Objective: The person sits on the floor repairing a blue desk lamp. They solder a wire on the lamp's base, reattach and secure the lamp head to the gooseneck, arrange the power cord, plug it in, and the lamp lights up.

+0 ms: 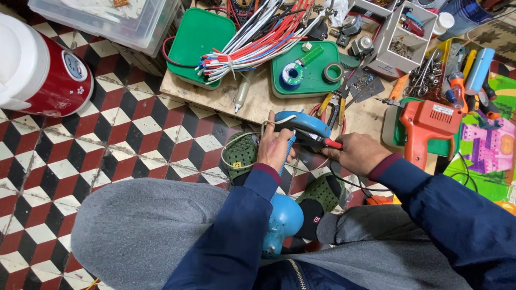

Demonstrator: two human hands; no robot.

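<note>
My left hand (274, 147) grips a blue desk lamp by its flexible neck, just below the round blue lamp head (304, 125). The lamp's blue base (284, 220) rests between my knees. A pale cord (252, 161) loops from the lamp head past my left hand. My right hand (356, 152) holds a red-handled tool (329, 143) with its tip against the lamp head; I cannot tell what kind of tool it is. Both sleeves are dark blue.
A low wooden board (258, 99) carries green trays (200, 37), a bundle of red, white and blue wires (258, 45), a solder spool (292, 75), tape, pliers (334, 104). An orange power drill (427, 126) lies right. A red-and-white jug (40, 67) stands left on checkered floor.
</note>
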